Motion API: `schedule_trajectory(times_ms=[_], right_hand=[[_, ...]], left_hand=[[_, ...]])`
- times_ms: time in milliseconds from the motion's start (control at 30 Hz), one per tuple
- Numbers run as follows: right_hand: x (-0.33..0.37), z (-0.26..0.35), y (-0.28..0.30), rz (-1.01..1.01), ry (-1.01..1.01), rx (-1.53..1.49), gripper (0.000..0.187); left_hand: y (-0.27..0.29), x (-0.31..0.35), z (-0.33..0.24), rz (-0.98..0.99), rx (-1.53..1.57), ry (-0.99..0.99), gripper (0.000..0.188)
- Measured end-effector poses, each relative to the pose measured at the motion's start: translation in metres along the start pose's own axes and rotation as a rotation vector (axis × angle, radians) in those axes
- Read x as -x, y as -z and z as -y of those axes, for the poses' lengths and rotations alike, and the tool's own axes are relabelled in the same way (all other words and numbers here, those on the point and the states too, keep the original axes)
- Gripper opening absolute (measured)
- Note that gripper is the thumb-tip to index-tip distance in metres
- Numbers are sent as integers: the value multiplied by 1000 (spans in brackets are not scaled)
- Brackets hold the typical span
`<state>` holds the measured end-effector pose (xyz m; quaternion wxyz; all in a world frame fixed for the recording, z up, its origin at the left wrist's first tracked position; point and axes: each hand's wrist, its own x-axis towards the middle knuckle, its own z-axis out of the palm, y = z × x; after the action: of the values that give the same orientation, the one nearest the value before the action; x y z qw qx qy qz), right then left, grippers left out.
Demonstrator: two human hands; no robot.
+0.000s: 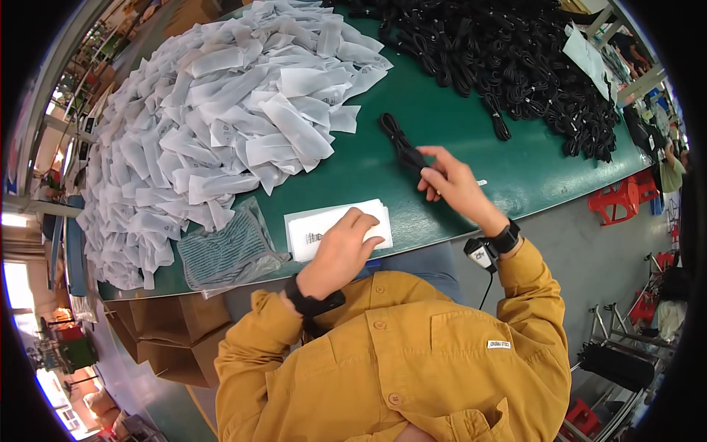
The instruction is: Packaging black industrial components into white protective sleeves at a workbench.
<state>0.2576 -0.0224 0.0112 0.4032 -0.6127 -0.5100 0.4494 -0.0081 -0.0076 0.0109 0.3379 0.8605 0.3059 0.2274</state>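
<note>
A black cable (400, 141), coiled and tied into a long bundle, is gripped at its near end by my right hand (451, 186), thumb and fingers closed on it over the green table. Its far end points away and to the left. My left hand (342, 249) rests on a stack of flat white bags (313, 234) at the table's near edge. The thumb is spread from the bent fingers, and I see nothing gripped there. Dark printing shows on the top bag. Part of the stack is hidden under that hand.
A large heap of filled white bags (228, 110) covers the left of the green table (361, 166). Many bundled black cables (508, 59) lie at the far right. A clear plastic bag with striped contents (232, 247) sits left of the stack. Cardboard boxes (173, 331) stand below; red stools (615, 202) are at right.
</note>
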Motion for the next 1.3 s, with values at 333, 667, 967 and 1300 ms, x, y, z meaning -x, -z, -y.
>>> schedule_trajectory(times_ms=[333,667,967,1300], right_hand=[[45,-27,-31,-123,380,85,41],[74,-3,-32,-173,496,430,39],[76,-7,-30,-85,628,632,44],[61,-1,-40,-48,58,282,23]], left_hand=[[-38,-4,22,-235,-64,-42,11],[-33,-4,11,-216,150,123,7],[-29,-3,16,-192,356,260,9],[-17,-10,-11,-174,17,-261,11]])
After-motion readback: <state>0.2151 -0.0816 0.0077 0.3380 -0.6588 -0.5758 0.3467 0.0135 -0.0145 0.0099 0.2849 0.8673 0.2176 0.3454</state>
